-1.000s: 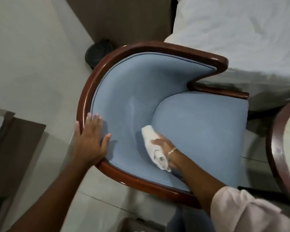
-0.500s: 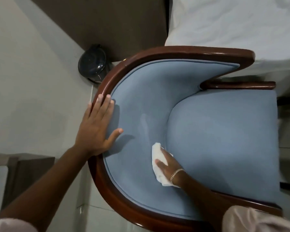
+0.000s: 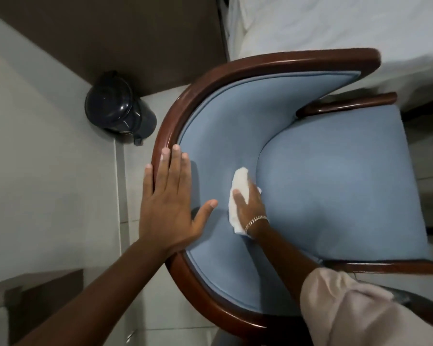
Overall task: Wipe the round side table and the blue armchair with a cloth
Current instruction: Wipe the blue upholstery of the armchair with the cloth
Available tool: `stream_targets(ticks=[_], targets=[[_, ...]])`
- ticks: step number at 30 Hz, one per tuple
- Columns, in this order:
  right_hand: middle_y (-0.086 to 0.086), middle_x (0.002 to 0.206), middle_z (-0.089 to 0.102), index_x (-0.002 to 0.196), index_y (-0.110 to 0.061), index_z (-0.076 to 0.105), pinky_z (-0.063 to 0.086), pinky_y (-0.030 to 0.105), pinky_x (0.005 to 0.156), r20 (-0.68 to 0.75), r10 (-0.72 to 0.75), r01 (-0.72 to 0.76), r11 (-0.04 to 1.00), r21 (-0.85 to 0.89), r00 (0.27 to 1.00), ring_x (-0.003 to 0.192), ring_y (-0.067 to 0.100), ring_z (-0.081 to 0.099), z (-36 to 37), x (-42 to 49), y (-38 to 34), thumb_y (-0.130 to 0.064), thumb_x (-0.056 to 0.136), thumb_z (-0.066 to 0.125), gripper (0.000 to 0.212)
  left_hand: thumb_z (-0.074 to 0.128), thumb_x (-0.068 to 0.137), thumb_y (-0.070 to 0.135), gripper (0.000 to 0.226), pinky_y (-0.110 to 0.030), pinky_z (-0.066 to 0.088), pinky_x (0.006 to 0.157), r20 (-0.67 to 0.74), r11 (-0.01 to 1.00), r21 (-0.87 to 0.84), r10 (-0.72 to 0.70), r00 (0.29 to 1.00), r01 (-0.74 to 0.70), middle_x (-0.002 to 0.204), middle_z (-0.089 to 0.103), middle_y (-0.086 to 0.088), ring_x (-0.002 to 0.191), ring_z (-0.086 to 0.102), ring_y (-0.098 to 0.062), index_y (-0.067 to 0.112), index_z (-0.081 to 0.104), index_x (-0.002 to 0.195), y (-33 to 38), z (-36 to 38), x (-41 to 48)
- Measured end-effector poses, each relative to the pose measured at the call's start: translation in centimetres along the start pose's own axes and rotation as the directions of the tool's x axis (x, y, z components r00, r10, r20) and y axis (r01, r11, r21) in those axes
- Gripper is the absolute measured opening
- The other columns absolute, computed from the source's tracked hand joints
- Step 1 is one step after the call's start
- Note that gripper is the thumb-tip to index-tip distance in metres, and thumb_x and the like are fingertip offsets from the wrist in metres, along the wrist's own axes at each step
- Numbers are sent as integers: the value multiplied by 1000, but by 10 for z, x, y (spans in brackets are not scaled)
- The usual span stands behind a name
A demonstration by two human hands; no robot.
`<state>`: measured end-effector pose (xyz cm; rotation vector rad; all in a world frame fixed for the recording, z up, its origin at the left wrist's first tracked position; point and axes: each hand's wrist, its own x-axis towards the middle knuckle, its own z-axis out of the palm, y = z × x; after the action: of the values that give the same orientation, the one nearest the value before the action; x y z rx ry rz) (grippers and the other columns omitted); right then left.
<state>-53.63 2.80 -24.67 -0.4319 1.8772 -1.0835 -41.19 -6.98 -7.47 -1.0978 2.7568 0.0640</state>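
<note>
The blue armchair (image 3: pixel 335 186) with a curved dark wooden frame fills the middle of the head view, seen from above. My left hand (image 3: pixel 168 208) lies flat with spread fingers on the wooden rim and the padded backrest at the chair's left side. My right hand (image 3: pixel 249 206) presses a crumpled white cloth (image 3: pixel 239 182) against the inner backrest, right where it meets the seat cushion. A bracelet sits on that wrist. The round side table is out of view.
A small black pedal bin (image 3: pixel 118 108) stands on the tiled floor left of the chair, by a dark wall panel. A bed with white sheets (image 3: pixel 348 23) is at the top right. A brown furniture edge (image 3: pixel 35 293) shows at the lower left.
The view has shifted so the chair sits further right and closer. My right hand with the cloth has slid along the backrest towards the chair's back curve. My left hand stays on the rim.
</note>
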Motion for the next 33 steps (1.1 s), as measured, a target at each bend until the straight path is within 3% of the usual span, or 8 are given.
stream_targets(ticks=[4, 10, 17, 19, 23, 27, 30, 33], targets=[[8, 156, 37, 148, -18, 39, 25, 41, 122, -71, -251, 254, 967, 33, 965, 146, 21, 33, 23, -22, -53, -41, 93, 56, 63, 23, 91, 70, 95, -58, 11, 125, -13, 1000, -9, 15, 1000, -15, 170, 8, -17, 157, 4, -33, 4, 14, 159, -2, 0, 1], [-2, 162, 27, 151, -32, 31, 25, 40, 116, -225, -102, 122, 990, 77, 969, 143, 29, 32, 18, 34, -83, -40, 98, 51, 58, 22, 94, 69, 92, -57, 8, 124, -106, 998, 35, 59, 993, -55, 169, 11, -19, 157, 7, -34, 5, 11, 159, -10, 17, 2], [4, 159, 35, 153, -27, 27, 24, 43, 121, 344, 167, -15, 915, -403, 924, 145, 24, 34, -53, -20, 22, -40, 100, 38, 56, 21, 91, 73, 96, -53, 4, 125, -86, 999, 27, 20, 996, -18, 170, 7, -17, 158, 3, -31, 7, 8, 160, -6, 12, 1], [5, 122, 65, 117, -27, 57, 41, 51, 106, 442, 359, -93, 851, -518, 822, 110, 28, 59, -81, -32, 34, -37, 94, 33, 35, 21, 91, 74, 97, -54, 5, 126, -88, 1000, -6, 5, 996, -6, 170, 7, -17, 158, 2, -31, 7, 8, 160, -4, 10, 1], [-1, 92, 53, 78, -25, 37, 43, 45, 91, 355, 500, -196, 755, -626, 790, 85, 26, 47, -90, -31, 24, -35, 85, 32, 14, 31, 91, 68, 97, -54, 7, 127, -114, 985, -146, -111, 987, 93, 170, 4, -19, 158, 0, -31, 5, 5, 160, 0, 5, -2], [9, 131, 51, 120, -29, 54, 34, 48, 111, 272, 390, -234, 853, -466, 880, 121, 30, 49, -49, -13, -9, -34, 96, 37, 29, 34, 90, 67, 98, -51, 7, 128, -110, 969, -213, -154, 982, 128, 171, 2, -15, 158, -2, -27, 6, 3, 160, 6, 4, -4], [4, 161, 25, 153, -35, 15, 27, 52, 114, 26, 389, -379, 910, -168, 921, 143, 34, 31, -9, 15, -67, -48, 99, 35, 59, 25, 89, 75, 100, -45, 3, 128, -97, 965, -223, -165, 982, 140, 171, 0, -11, 158, -6, -21, 10, 0, 160, 5, 4, -5], [5, 160, 27, 155, -34, 16, 28, 52, 112, -252, 272, -225, 953, 202, 929, 142, 35, 31, 3, 65, -113, -42, 98, 43, 63, 32, 91, 68, 96, -46, 4, 128, -114, 978, -181, -126, 986, 104, 171, 0, -12, 158, -6, -21, 9, 1, 160, 2, 10, -6]])
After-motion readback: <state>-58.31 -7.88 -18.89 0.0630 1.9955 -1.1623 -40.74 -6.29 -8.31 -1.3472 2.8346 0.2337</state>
